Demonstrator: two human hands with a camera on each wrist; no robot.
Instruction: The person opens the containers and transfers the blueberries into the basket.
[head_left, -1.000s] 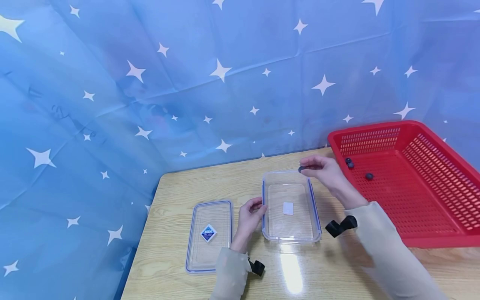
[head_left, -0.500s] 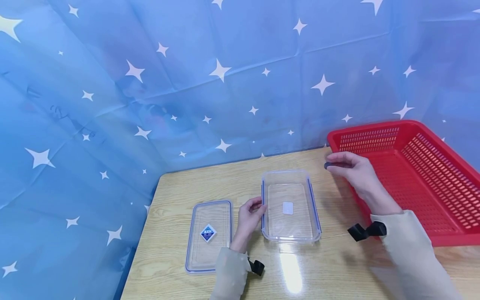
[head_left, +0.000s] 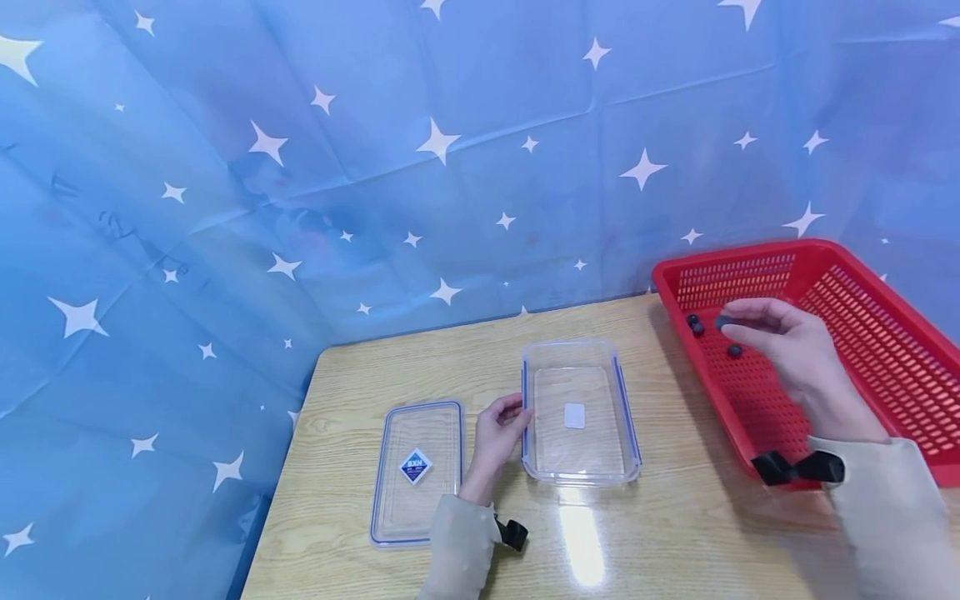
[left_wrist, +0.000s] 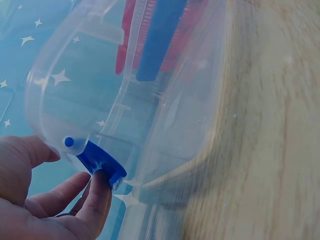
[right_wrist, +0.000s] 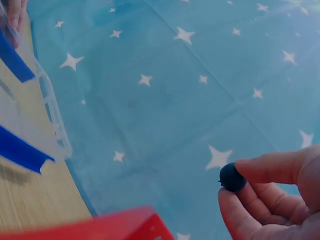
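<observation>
A dark blueberry (right_wrist: 233,177) is pinched between the thumb and fingers of my right hand (head_left: 795,354), raised over the left part of the red basket (head_left: 738,417). Two blueberries (head_left: 697,328) lie together by the basket's left wall, and a single one (head_left: 734,351) sits nearer the middle. My left hand (head_left: 498,433) holds the left side of a clear plastic food container (head_left: 581,462). In the left wrist view the left fingers (left_wrist: 97,200) curl at its blue latch (left_wrist: 102,162), with the thumb by the rim. No berries show inside the container.
Left of the container a clear lid (head_left: 397,500) with a blue seal and diamond label lies flat on the wooden table (head_left: 337,433). A blue star-patterned cloth (head_left: 465,192) hangs behind and at the left. The basket stands at the table's right.
My right hand has travelled right, from the container's far right corner to above the basket, carrying the blueberry. My left hand and the container have stayed in place.
</observation>
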